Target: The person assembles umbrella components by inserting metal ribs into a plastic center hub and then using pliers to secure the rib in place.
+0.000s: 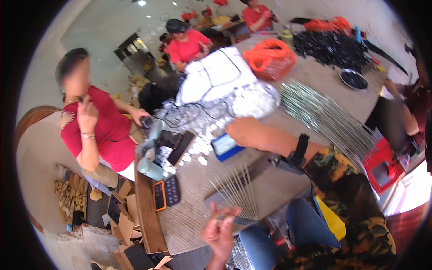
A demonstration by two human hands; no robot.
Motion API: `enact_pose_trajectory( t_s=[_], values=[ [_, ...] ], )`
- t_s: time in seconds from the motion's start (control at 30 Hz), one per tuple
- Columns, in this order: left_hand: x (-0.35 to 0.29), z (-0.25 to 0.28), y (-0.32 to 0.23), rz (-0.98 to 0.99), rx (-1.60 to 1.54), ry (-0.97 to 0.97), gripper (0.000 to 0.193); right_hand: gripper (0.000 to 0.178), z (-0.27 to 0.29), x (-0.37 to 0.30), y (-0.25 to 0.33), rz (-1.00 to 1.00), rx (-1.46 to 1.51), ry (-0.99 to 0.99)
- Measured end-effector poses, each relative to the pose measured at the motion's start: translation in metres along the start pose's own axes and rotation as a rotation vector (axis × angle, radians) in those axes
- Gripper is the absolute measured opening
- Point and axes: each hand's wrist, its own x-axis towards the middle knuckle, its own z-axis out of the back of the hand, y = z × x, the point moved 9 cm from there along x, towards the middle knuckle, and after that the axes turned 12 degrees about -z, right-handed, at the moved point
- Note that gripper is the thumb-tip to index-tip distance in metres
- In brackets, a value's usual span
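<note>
"Blue and rectangular, that small box with a whitish top (226, 147): can you read what's on it?"

"No, the marks on its pale face are too blurred. It sits on the grey-brown tabletop (186, 227), and the right hand (245, 130) covers its far right corner."

"Is that hand gripping it?"

"I can't tell. The fingers are bent down over the edge and their tips are hidden. A black wrist strap (299, 150) crosses that forearm."

"And the left hand (219, 229)?"

"It's near the table's front edge, fingers partly curled, forefinger pointing right, just beside the fan of thin silvery rods (243, 189). Whether it pinches a rod end, I can't say; the fingertips overlap the rods in this view."

"What are the rods lying on?"

"Partly on a flat dark-grey strip (220, 197), which they cover in the middle. A much bigger bundle of thin metal rods (321, 114) lies beyond the right forearm, its near end indistinct."

"Any other lettering?"

"The dark keypad device (173, 191) by the orange-edged black handset (159, 196) has pale key marks, too small to read."

"And those small white round pieces (203, 143)?"

"Scattered left of the box, blurring together. Farther back, the crumpled orange-red plastic bag (271, 60) hides most of its contents."
</note>
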Motion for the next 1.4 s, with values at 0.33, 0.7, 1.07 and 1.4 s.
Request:
enact_pose_trajectory(
  t_s=[0.33,0.7,1.07,1.4],
  values=[
    [0.010,-0.018,0.009,0.042,-0.178,0.153,0.014,0.012,-0.100,0.065,-0.033,0.031,-0.120,-0.083],
    [0.004,-0.023,0.014,0.079,-0.275,0.119,0.027,0.028,-0.077,0.048,-0.033,-0.033,-0.013,-0.153],
    [0.016,-0.018,0.011,0.265,-0.283,0.110,0.016,0.017,0.073,-0.134,0.053,0.136,0.722,-0.198],
    [0.007,-0.018,0.004,0.155,-0.263,0.048,0.017,0.045,0.060,-0.173,0.066,0.206,0.459,-0.371]
  ],
)
